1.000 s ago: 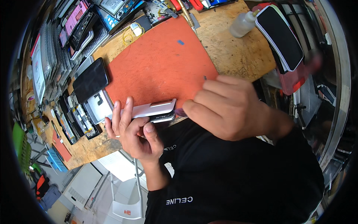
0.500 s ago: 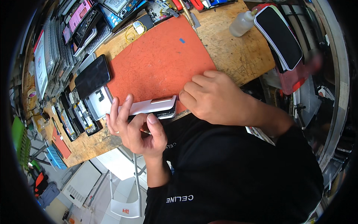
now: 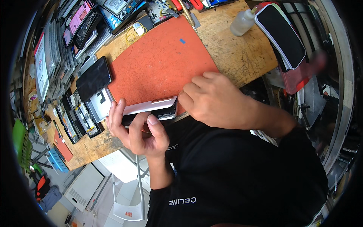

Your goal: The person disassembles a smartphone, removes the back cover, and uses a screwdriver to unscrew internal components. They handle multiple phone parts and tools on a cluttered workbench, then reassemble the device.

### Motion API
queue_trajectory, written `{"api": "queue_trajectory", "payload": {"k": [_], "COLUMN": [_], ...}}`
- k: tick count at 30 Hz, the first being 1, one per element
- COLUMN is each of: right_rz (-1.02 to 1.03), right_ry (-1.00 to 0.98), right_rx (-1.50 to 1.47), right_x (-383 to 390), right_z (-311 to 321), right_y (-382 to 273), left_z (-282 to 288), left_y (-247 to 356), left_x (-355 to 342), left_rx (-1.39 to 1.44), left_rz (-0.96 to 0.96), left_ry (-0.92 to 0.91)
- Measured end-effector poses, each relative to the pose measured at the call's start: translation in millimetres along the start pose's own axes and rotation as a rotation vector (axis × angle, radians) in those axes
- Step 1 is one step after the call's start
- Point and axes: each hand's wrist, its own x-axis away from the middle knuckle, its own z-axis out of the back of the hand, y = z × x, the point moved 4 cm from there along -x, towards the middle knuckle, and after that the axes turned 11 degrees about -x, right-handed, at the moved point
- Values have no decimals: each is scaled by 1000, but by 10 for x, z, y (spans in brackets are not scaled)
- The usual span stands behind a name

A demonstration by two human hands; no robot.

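Note:
A smartphone (image 3: 166,114) is tilted on its long edge at the near side of the orange mat (image 3: 162,64). Its pale cover (image 3: 147,106) stands apart from the dark body along the side facing me, leaving a gap. My left hand (image 3: 138,130) grips the phone's left part, fingers behind the cover and the index finger bent at the gap. Against the phone's right end is my right hand (image 3: 211,98), closed with its knuckles up; whatever its fingers hold is hidden.
Left of the mat, a black phone (image 3: 94,78) lies over a white phone housing (image 3: 100,104), beside opened phone bodies (image 3: 77,115). A clear bottle (image 3: 242,23) stands at the back right, near a white-edged phone (image 3: 281,36). Trays of parts (image 3: 121,13) crowd the back left.
The gap between the phone's cover and body looks wider, with my left index finger now further into it. My right hand has shifted slightly left. The whole view has moved a little.

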Motion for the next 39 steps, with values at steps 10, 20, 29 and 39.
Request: {"api": "queue_trajectory", "payload": {"k": [10,20,29,39], "right_rz": [-187,-455,-494,-338], "right_ry": [339,953,642,503], "right_rx": [30,85,1,-678], "right_x": [103,646,599,708], "right_z": [299,692,457,624], "right_y": [314,1225,1352,563], "left_z": [-15,-16,-18,-20], "left_y": [8,-9,-34,-38], "left_x": [-29,-5,38,83], "left_rx": [-33,-88,-116,-115], "left_rz": [-10,-23,-46,-86], "left_ry": [-17,-41,-55,-48]}}
